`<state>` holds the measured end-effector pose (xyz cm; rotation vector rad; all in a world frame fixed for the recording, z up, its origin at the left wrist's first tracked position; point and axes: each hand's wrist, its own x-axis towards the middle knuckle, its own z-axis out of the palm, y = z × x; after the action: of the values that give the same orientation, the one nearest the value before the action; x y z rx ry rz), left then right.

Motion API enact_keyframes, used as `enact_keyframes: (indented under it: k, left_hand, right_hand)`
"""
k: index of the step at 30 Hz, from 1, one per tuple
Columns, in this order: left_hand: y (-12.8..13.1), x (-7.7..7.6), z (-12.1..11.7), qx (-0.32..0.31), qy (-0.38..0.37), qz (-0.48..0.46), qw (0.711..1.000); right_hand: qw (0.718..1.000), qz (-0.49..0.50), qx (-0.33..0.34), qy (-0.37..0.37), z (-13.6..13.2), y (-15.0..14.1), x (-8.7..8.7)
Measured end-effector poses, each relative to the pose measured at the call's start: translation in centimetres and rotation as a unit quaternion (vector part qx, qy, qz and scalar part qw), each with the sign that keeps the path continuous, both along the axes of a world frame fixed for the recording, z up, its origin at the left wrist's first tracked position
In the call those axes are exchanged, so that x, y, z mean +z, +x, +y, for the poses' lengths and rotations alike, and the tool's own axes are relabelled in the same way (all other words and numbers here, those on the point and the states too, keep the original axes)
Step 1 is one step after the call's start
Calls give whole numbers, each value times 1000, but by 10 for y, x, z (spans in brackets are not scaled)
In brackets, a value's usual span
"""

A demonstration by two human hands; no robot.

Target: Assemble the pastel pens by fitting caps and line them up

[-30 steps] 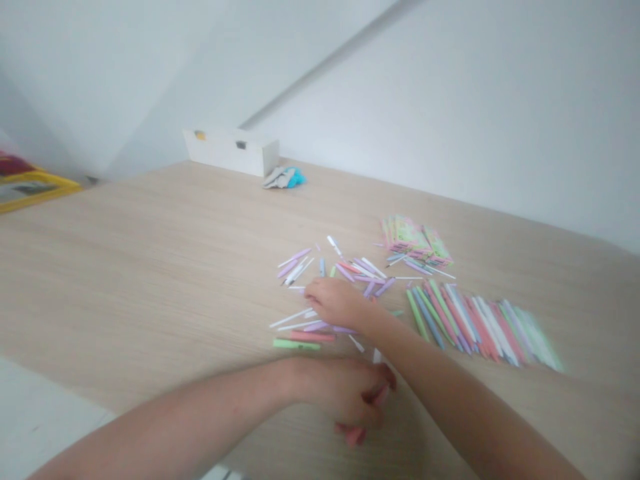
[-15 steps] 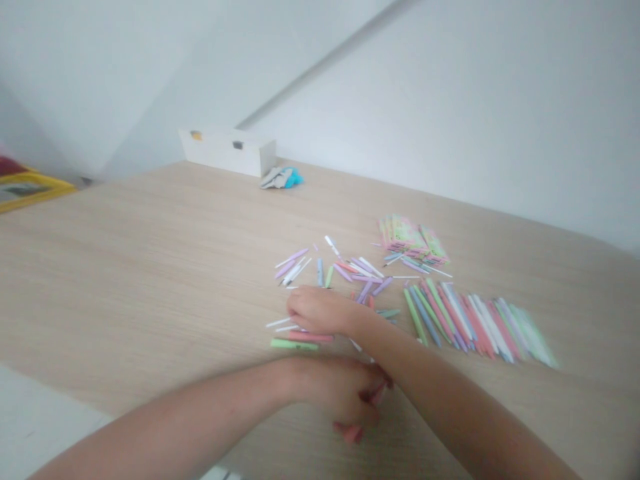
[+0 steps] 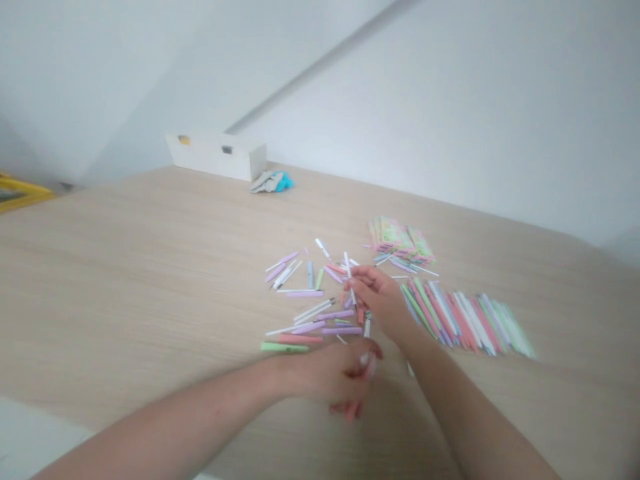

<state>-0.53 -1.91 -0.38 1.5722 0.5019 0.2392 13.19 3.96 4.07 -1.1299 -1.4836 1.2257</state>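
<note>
White is what my right hand [image 3: 380,298] has hold of: a slim white stick [image 3: 349,275], pinched between thumb and fingertips and standing nearly upright above the loose scatter of pastel sticks [image 3: 310,320]. My left hand [image 3: 336,377] is curled closed just below it, close to the table edge nearest me. A coral stick [image 3: 349,410] pokes out beneath those fingers and a pale tip [image 3: 367,363] shows near the fingertips, though blur hides whether they are one piece or two. They look gripped.

The scatter lies just past my hands on the wood-grain tabletop [image 3: 125,280], in lilac, white, salmon and mint, at all angles. A mint stick [image 3: 284,347] sits near my left wrist. To the right, a fanned row of sticks [image 3: 465,320] lies side by side, almost touching my right forearm. Behind it is a stack of pink-and-green printed packets [image 3: 400,240]. At the far edge stands a white box [image 3: 215,155], with a crumpled grey-and-turquoise cloth [image 3: 273,181] just beside it. I can't tell what the sticks are made of.
</note>
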Motion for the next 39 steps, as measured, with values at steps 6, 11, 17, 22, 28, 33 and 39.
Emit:
enact_keyframes:
  k: [6,11,17,22,28,33,39]
  left_hand:
    - [4,5,10,217,-71,-109,967]
    - [2,3,21,304,-92,-223,922]
    - [-3,6,30,400,-97,-288,865]
    - [-4,14,30,450,-102,-296,836]
    - [-3,14,28,434,-93,-315,839]
    - [-3,8,27,421,-81,-300,852]
    - [-2,5,24,370,-66,-297,878]
  right_hand:
    - [992,63,-100,-38,-24,25,-18]
    - [997,28,-39,-52,-41,31,-21]
    - [988,-46,124,-77,-49,40,-11]
    - [971,-93,176,-130,-52,41,-4]
    - [965,-113,188,-141,-54,36,-2]
    - [965,-105,199,-137,-52,35,-9]
    - [976,-74,177,-103,-48,33,-14]
